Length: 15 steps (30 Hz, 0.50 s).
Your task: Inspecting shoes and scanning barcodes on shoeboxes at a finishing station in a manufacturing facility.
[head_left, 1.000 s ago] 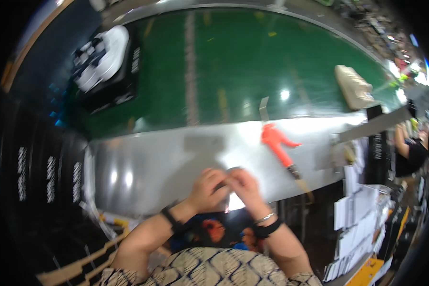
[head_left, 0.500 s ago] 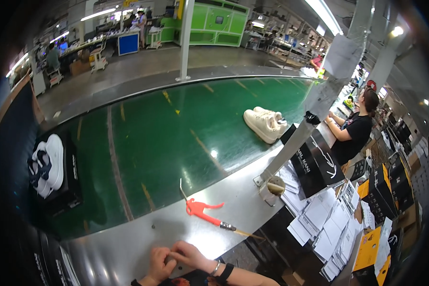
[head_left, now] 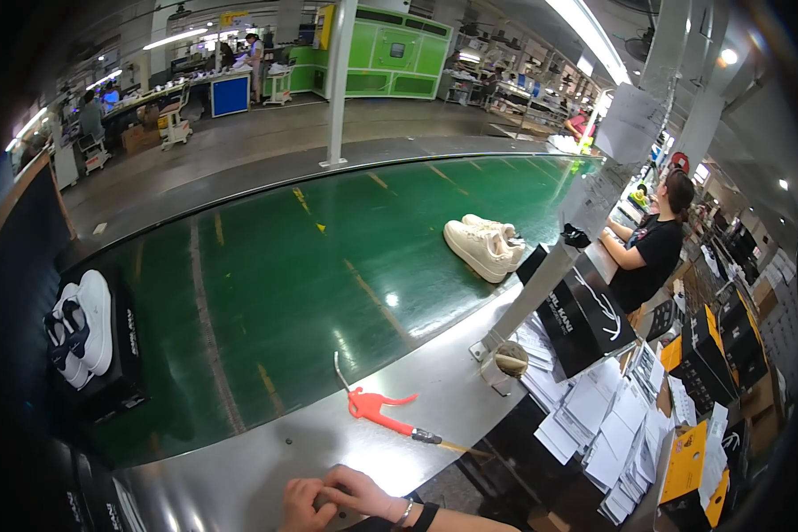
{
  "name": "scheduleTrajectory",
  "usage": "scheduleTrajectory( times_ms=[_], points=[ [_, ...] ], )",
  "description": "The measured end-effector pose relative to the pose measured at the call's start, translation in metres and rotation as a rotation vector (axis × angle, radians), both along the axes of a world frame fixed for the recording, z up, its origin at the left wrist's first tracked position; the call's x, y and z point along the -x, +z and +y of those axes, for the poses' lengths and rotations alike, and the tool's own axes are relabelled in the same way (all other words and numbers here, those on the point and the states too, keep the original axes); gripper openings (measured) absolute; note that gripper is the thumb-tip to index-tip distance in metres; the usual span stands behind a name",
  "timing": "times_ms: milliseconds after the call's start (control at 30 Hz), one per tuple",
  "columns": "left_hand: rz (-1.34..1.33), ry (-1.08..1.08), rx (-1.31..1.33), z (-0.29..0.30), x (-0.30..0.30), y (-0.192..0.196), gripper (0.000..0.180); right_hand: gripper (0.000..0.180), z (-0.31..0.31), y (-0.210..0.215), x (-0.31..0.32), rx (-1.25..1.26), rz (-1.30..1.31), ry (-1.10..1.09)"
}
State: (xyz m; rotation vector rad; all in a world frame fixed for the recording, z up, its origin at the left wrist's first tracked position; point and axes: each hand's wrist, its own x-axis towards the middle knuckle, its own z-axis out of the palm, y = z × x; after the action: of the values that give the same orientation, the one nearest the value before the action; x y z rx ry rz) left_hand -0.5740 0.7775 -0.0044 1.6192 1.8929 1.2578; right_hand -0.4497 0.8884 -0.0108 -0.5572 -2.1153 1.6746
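In the head view, the left hand (head_left: 303, 507) and right hand (head_left: 361, 494) touch over the metal table (head_left: 457, 377); whether they pinch anything, I cannot tell. The red air gun (head_left: 381, 411) lies on it, presumably for easy reach.

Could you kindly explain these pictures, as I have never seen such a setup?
There is no robot: a person works bare-handed, and every picture comes from one wide fisheye camera on their head, so straight edges bend. At the bottom, the left hand and right hand are close together over a metal worktop; I cannot tell whether either grip holds anything. On the worktop lies a red trigger gun with a bent nozzle. Beyond is a green surface with cream shoes and, far left, white-and-dark shoes on a black box.
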Motion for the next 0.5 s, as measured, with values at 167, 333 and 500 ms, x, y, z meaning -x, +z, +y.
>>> scheduleTrajectory(
  times_ms=[167, 333, 500],
  points=[
    [-0.083, -0.023, -0.02, 0.003, -0.003, -0.002, 0.023, 0.016, 0.002, -0.004, -0.005, -0.02, -0.006, -0.034],
    [-0.012, -0.01, -0.058, 0.009, 0.004, -0.01, 0.016, 0.013, 0.004, -0.006, 0.0, 0.008, -0.028, -0.091],
    [-0.071, 0.057, -0.173, -0.003, 0.001, -0.036, 0.015, 0.015, -0.003, -0.002, 0.004, 0.151, 0.028, -0.1]
  ],
)
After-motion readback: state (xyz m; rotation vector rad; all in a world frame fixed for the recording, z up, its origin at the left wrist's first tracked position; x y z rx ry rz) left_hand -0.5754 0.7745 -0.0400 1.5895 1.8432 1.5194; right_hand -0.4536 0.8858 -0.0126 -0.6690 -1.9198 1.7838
